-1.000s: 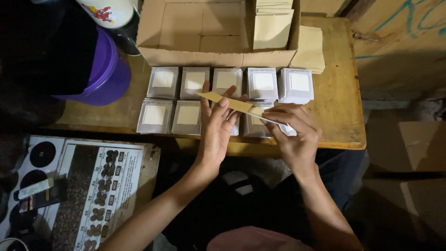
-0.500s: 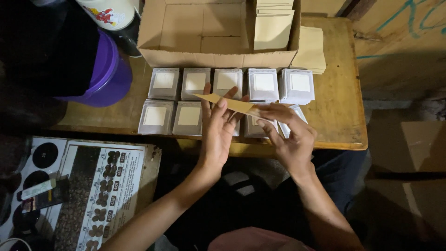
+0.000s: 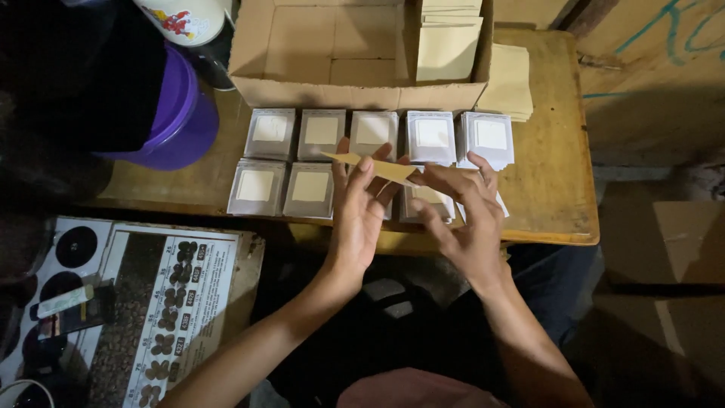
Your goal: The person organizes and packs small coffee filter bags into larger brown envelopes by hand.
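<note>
1. Head view: the left hand [image 3: 361, 215] and the right hand [image 3: 461, 219] together pinch a thin tan paper envelope [image 3: 370, 165], held flat and edge-on above the wooden table [image 3: 555, 181].
2. The left fingers grip the envelope near its middle; the right fingers close on its right end.
3. Beneath the hands lie two rows of small square grey-framed packets with pale windows [image 3: 321, 134], side by side.
4. Behind them stands an open brown cardboard box [image 3: 362, 91] holding upright tan envelopes [image 3: 447, 47].
5. A purple plastic bucket [image 3: 177, 125] sits at the table's left end.
6. A printed poster with dark circles [image 3: 170, 302] lies lower left.
</note>
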